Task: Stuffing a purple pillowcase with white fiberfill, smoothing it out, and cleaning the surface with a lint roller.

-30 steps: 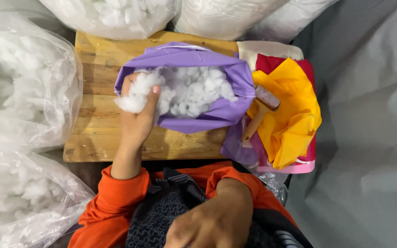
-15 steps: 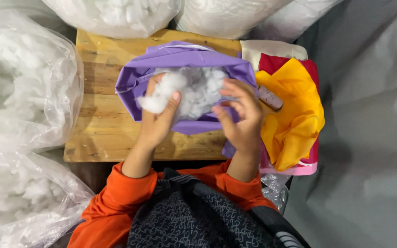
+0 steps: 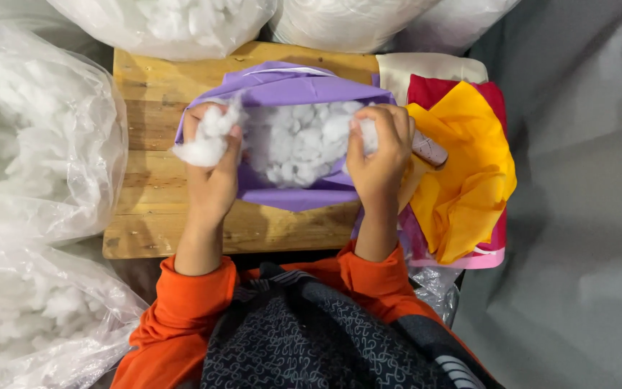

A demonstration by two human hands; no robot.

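A purple fabric cover (image 3: pixel 289 90) lies open on a wooden board (image 3: pixel 152 94), packed with white fibre stuffing (image 3: pixel 296 144). My left hand (image 3: pixel 212 180) grips the cover's left edge together with a clump of white stuffing (image 3: pixel 206 140) that bulges out over the edge. My right hand (image 3: pixel 377 155) grips the cover's right edge, fingers curled over the rim with some stuffing under them. Both orange sleeves reach up from the bottom of the view.
Clear plastic bags of white stuffing (image 3: pixel 34 137) crowd the left side and the top (image 3: pixel 174 21). A stack of yellow, red and pink fabric (image 3: pixel 466 166) lies right of the cover, with a wooden-handled tool (image 3: pixel 428 151) partly under my right hand. Grey cloth (image 3: pixel 584 202) covers the right.
My right hand came up from my lap and took hold of the cover's right edge. My left hand shifted left with its clump of stuffing to the left edge.
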